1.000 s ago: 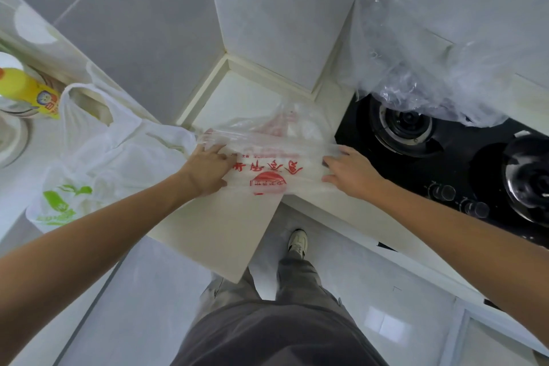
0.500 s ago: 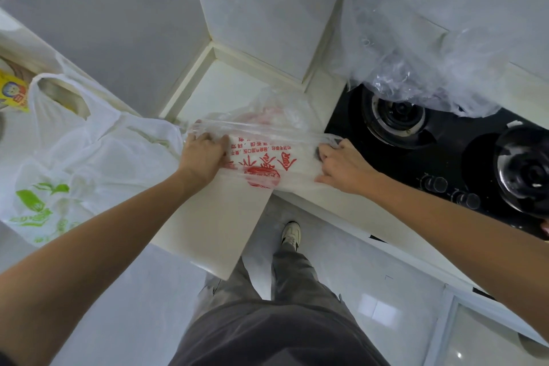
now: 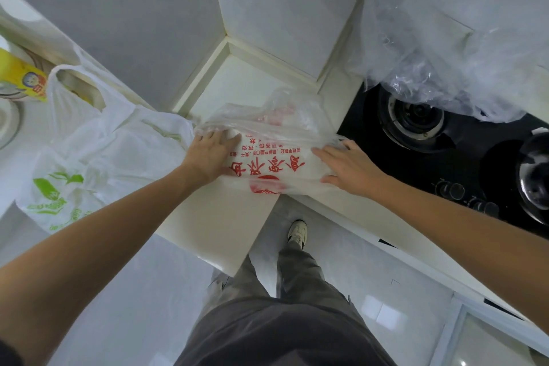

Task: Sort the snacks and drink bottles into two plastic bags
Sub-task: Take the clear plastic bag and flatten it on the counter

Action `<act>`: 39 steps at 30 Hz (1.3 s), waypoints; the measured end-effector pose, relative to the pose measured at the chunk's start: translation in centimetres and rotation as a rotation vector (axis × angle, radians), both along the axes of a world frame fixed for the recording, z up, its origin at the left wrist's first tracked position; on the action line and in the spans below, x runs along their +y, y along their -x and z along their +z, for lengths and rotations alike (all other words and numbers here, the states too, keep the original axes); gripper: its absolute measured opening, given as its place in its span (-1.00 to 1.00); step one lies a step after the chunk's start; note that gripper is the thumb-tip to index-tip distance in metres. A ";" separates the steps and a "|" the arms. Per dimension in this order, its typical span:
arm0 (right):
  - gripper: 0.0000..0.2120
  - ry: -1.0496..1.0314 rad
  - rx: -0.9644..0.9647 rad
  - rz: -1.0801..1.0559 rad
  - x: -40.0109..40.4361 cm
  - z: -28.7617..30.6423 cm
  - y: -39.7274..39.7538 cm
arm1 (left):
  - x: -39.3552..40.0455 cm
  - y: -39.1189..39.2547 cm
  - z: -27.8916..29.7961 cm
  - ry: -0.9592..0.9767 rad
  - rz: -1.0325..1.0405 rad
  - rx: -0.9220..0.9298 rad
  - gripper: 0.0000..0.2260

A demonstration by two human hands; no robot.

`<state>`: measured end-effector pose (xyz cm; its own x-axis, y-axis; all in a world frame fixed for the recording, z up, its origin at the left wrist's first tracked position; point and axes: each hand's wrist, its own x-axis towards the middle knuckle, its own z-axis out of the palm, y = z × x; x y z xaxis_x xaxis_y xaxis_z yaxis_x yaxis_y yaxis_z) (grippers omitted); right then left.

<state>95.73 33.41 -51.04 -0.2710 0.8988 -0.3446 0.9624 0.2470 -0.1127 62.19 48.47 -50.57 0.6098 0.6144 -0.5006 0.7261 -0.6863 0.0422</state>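
Both hands now press flatter than a second ago: left hand (image 3: 211,154) and right hand (image 3: 347,166), each grip open, spread the red-printed bag (image 3: 267,157) on the worktop (image 3: 214,217) corner, likely smoothing it for loading.

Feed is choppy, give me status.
Both hands, left and right, flat on red-print bag. Green-print bag lies left. Nothing bagged in view.
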 end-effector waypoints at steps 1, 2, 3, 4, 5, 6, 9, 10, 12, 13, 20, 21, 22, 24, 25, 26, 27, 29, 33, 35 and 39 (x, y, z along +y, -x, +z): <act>-0.26 0.003 -0.018 0.000 0.0 -0.2 0.2 | 0.0 0.0 0.2 0.002 -0.005 0.005 -0.20; -0.28 0.004 -0.017 -0.003 0.1 -0.3 0.3 | 0.1 0.1 0.3 0.005 -0.010 0.002 -0.23; -0.32 -0.005 0.002 -0.003 0.2 -0.4 0.3 | 0.1 0.2 0.4 0.005 -0.020 -0.011 -0.26; -0.38 -0.018 0.032 -0.001 0.4 -0.5 0.2 | 0.2 0.3 0.5 0.003 -0.036 -0.030 -0.29; -0.45 -0.020 0.068 0.000 0.7 -0.5 0.1 | 0.2 0.4 0.6 0.001 -0.053 -0.053 -0.32; -0.52 -0.005 0.111 0.001 1.0 -0.5 -0.1 | 0.2 0.6 0.6 0.002 -0.070 -0.077 -0.36; -0.74 0.090 0.180 0.019 1.8 -0.5 -0.7 | 0.2 1.2 0.8 -0.006 -0.137 -0.135 -0.52; -0.77 0.117 0.174 0.027 1.9 -0.6 -0.8 | 0.2 1.4 0.7 -0.016 -0.159 -0.161 -0.58; -0.78 0.129 0.166 0.044 1.9 -0.7 -0.9 | 0.2 1.7 0.5 -0.050 -0.187 -0.206 -0.67; -0.76 0.116 0.169 0.052 1.9 -0.8 -0.9 | 0.1 1.8 0.4 -0.066 -0.192 -0.221 -0.67; -0.75 -0.109 0.127 -0.020 2.3 -1.0 -0.3 | -0.3 1.3 0.1 -0.053 -0.125 -0.117 -0.61; -0.74 -0.117 0.118 -0.036 2.5 -1.0 -0.2 | -0.3 1.1 0.2 -0.055 -0.104 -0.098 -0.62; -0.65 -0.093 0.096 -0.045 2.8 -0.9 0.1 | -0.3 0.9 0.4 -0.058 -0.075 -0.089 -0.61; -0.38 0.000 0.007 -0.026 3.5 -0.6 0.8 | -0.3 0.5 0.9 -0.036 0.002 -0.090 -0.48; -0.27 0.038 -0.043 -0.022 3.8 -0.5 1.1 | -0.2 0.4 1.0 -0.022 0.031 -0.089 -0.39; -0.18 0.073 -0.090 -0.034 4.0 -0.3 1.3 | 0.0 0.2 1.1 -0.015 0.042 -0.084 -0.32; -0.10 0.098 -0.121 -0.053 4.1 -0.3 1.4 | 0.1 0.1 1.1 -0.017 0.040 -0.078 -0.25; 0.00 0.126 -0.162 -0.080 4.1 -0.6 1.2 | 0.4 -0.1 0.9 -0.022 0.022 -0.056 -0.13; 0.00 0.080 -0.150 -0.081 3.5 -1.4 0.5 | 0.6 -0.4 0.7 -0.035 -0.021 0.025 -0.08; -0.08 0.013 -0.122 -0.052 3.1 -1.4 0.3 | 0.5 -0.5 0.5 -0.042 -0.026 0.025 -0.09; -0.40 -0.068 0.014 0.056 3.1 -1.7 -0.5 | 0.4 -0.6 0.3 -0.079 -0.044 -0.020 -0.14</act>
